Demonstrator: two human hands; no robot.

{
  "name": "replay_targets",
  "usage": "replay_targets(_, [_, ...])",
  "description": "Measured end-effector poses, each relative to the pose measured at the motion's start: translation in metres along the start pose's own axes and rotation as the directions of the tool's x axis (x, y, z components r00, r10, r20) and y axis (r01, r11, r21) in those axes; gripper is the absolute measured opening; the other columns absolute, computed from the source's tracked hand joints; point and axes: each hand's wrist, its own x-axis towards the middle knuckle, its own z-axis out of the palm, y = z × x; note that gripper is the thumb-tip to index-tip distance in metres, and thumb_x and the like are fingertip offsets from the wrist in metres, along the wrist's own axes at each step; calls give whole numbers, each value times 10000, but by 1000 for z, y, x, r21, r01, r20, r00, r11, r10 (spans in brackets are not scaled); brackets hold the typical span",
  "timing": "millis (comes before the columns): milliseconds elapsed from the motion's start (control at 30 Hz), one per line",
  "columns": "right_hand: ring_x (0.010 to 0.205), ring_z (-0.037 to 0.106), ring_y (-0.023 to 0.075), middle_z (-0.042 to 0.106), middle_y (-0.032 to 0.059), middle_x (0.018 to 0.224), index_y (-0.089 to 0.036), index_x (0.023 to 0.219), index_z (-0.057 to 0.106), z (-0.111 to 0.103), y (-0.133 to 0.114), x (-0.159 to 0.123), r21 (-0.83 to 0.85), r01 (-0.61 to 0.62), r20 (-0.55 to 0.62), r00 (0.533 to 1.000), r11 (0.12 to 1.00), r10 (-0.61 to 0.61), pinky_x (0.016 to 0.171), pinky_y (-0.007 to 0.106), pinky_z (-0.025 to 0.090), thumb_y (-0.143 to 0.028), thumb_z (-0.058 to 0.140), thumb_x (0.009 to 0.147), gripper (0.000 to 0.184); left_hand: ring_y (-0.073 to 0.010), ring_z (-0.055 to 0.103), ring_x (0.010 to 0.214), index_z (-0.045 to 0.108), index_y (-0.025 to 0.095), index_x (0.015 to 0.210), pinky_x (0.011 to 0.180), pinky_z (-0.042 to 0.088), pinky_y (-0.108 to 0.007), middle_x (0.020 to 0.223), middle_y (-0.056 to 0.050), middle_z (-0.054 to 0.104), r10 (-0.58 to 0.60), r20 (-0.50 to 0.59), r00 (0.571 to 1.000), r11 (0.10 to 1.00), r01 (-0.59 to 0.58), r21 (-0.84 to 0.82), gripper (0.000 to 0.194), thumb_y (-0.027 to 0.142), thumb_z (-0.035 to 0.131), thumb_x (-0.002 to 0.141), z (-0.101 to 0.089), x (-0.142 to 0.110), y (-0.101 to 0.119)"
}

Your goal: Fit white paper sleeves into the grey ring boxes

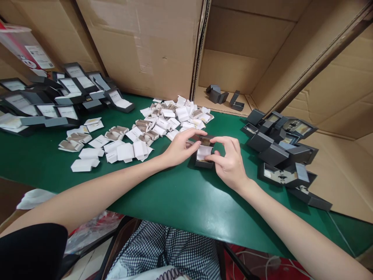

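A small dark grey hinged box lies open on the green table, with a white insert pad in it. My left hand grips the box from the left, fingers curled over its raised lid. My right hand pinches the box's right side, thumb and forefinger at the white pad. Both hands hold the same box.
A heap of white insert pads spreads left and behind the hands. Open grey boxes crowd the far left; more grey boxes pile at the right. A large cardboard carton with three small grey boxes stands behind.
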Motion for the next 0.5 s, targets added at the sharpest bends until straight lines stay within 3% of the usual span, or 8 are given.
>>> replay_targets(233, [1266,370,300,407,32,1423,-267,797,729,1,-2,0,-53,17,6,1000,998,-17,1004,517,438,-51,508,863,317,-219,602,1121,539,187,1250,800,571,-262,1258,-101,595,64,58,996,998,-63,-16,384,225,536,867,-2,-1,4])
replay_targets(367, [1276,362,301,382,21,1454,-295,904,735,2,0,0,-31,4,38,999,1000,-2,1022,537,429,-62,509,868,327,-204,621,1065,455,205,1333,790,570,-265,1321,-104,552,68,109,992,997,-70,14,501,211,555,842,-1,-1,2])
replay_targets(500, [1245,391,301,399,37,1429,-275,848,733,1,1,0,13,8,30,1000,1000,-8,974,517,465,-60,513,860,308,-195,615,1080,449,196,1312,795,570,-261,1266,-96,578,60,78,995,997,-63,34,492,140,514,828,2,-2,-1])
